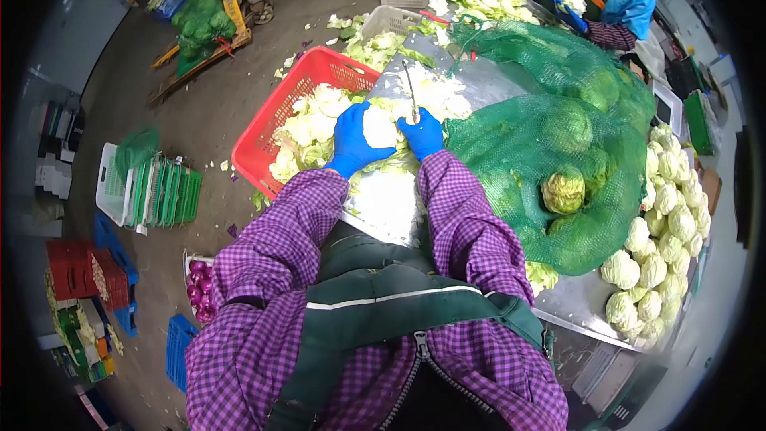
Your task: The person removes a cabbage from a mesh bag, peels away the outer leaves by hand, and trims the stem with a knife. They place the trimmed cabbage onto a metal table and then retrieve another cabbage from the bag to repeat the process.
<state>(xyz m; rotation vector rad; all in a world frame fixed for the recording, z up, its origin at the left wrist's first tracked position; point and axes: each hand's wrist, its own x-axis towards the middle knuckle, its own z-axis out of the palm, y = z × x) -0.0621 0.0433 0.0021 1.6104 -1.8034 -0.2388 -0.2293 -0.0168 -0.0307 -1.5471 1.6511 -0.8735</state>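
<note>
My left hand [357, 142], in a blue glove, is curled around the side of a pale cabbage [380, 128] over the near end of the metal table. My right hand [423, 135], gloved in blue too, grips a knife [412, 89] whose thin blade points away from me. Its fingers are close to the cabbage. Cut leaves lie on the metal around both hands. Just left of them, a red basket [254, 137] holds many loose pale leaves.
A green mesh sack [511, 140] of cabbages spreads across the table on my right. Trimmed cabbages [656, 251] are piled beyond it. A co-worker [602, 0] in blue gloves handles a cabbage at the far right. Crates [167, 191] stand on the floor at left.
</note>
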